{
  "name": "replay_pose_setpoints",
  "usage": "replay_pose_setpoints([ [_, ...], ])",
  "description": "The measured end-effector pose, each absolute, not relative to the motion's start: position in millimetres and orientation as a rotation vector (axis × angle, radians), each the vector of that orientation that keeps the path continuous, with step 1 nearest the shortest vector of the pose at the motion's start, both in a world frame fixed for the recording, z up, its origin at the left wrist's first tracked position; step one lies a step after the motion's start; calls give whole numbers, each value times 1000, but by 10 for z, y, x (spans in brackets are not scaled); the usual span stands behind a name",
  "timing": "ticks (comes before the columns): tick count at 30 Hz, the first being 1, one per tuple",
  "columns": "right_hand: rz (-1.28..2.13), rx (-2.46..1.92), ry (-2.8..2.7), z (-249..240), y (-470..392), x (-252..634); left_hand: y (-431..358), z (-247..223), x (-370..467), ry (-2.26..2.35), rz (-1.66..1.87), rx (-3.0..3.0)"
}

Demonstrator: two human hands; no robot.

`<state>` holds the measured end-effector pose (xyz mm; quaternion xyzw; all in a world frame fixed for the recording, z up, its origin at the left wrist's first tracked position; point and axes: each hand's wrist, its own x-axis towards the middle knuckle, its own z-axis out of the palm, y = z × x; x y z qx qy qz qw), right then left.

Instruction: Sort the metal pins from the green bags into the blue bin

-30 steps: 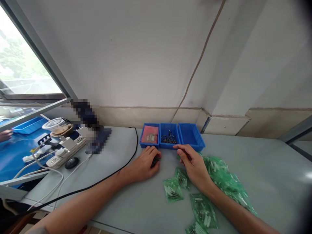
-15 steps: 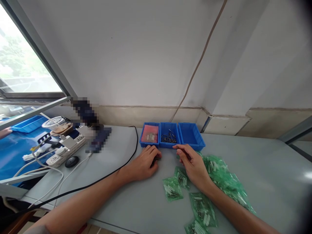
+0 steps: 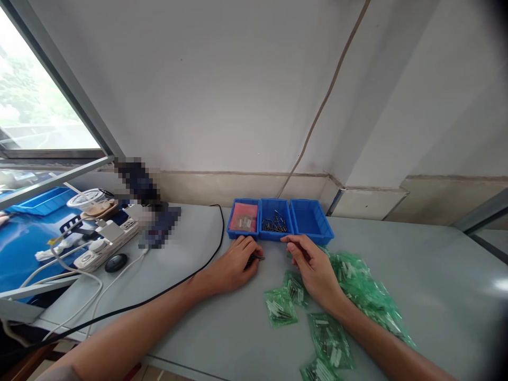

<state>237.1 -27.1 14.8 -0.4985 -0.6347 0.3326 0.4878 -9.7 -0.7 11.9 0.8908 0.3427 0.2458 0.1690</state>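
My left hand (image 3: 239,264) rests on the table in front of the left blue bin (image 3: 243,234). Its fingers are curled round several small dark metal pins (image 3: 257,257), whose ends poke out by the thumb. My right hand (image 3: 311,263) is just in front of the bins, fingers bent and thumb pressed to them; whatever they may hold is hidden. Similar dark metal pieces (image 3: 274,224) lie in the middle blue bin (image 3: 277,236). Inside the left bin is a pink bag (image 3: 243,217). Small green bags (image 3: 281,308) with white and metal parts lie near my right wrist.
A right-hand blue bin (image 3: 311,218) stands beside the others. More green bags (image 3: 369,296) are heaped beyond my right forearm. A black cable (image 3: 174,288) crosses the table over my left side. Farther left are a power strip (image 3: 107,247) and a black mouse-like object (image 3: 116,263).
My left hand has barely shifted, and the metal pins at its thumb stick out slightly farther to the right. My right hand stays in almost the same place.
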Motion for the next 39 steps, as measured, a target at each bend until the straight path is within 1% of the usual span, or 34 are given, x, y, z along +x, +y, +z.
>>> replay_pose_setpoints([
  [19,813,-1307,-1517,85,-267,2382,-10,67,-87,1030,714,2531],
  [39,793,-1304,-1531,151,-277,2381,9,47,-89,1046,720,2543],
])
